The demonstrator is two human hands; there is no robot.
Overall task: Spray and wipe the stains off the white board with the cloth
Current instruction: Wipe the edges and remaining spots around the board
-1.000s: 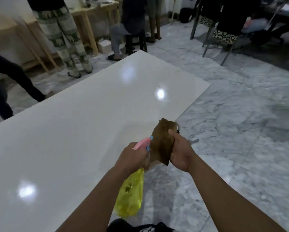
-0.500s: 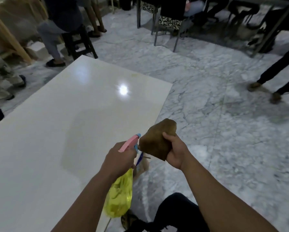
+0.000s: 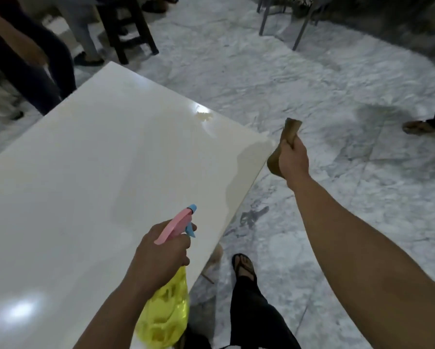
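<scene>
1. The left hand grips the neck of the spray bottle, fingers wrapped round it under the pink and blue trigger head, which points toward the far side of the board.
2. The bottle's yellow body hangs below the hand, over the board's near right edge.
3. The right hand clutches the brown cloth, bunched in the fist, with ends sticking out above and below the fingers.
4. The cloth is in the air just beyond the board's right corner, over the floor, not touching the board.
5. The white board is glossy and fills the left half of the view; a small yellowish stain lies near its far right edge.
6. The person's sandalled foot stands on the marble floor beside the board.
7. Other people's legs and a dark stool are beyond the board's far end.
</scene>
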